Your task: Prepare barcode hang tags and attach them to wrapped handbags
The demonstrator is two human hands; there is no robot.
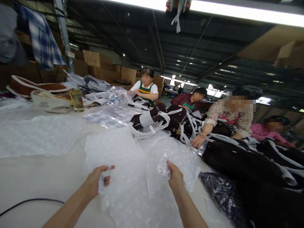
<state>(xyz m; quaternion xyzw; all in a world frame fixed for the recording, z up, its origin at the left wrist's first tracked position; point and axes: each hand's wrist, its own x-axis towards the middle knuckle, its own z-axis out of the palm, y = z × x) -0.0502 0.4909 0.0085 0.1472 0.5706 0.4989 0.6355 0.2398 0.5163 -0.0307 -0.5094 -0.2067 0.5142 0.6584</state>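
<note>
A large translucent bubble-wrap sheet (133, 190) lies spread over the pale table (71, 177) in front of me. My left hand (101, 180) grips the sheet's left edge, thumb and fingers closed on it. On the other side, my right hand (174, 174) pinches a crumpled piece of clear plastic (163, 166) over the sheet; whether this piece belongs to the sheet I cannot tell. Beyond the sheet lies a dark bag with white-wrapped handles (148, 120).
Dark bags (228, 158) pile up on the right, beside a dark plastic-wrapped bundle (220, 193). A co-worker's hand (199, 140) reaches over the pile. More bubble wrap (38, 136), a pale basket (51, 102) and a jar (77, 100) are at left. Several people sit beyond.
</note>
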